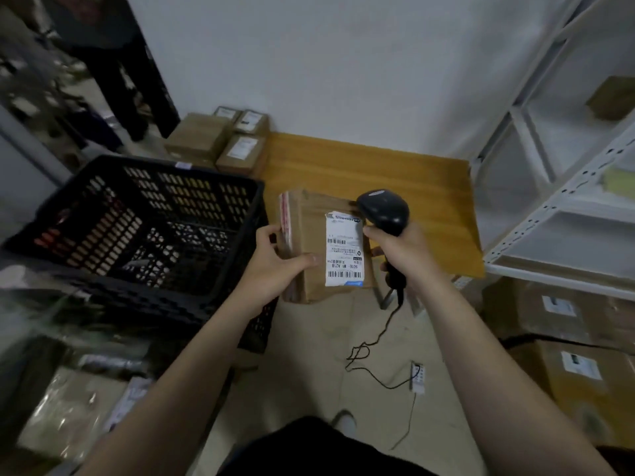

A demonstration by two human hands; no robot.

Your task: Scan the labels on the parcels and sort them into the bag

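while your left hand (275, 266) grips the cardboard parcel (316, 249) by its taped edge, thumb curled over the top face, your right hand (400, 250) wraps round the handle of the black barcode scanner (383, 211), its head just above the white shipping label (343, 250). the parcel hangs over the front edge of the wooden table (395, 173), just beside the black plastic crate (137, 218). the scanner's cable (374, 341) trails down to the floor.
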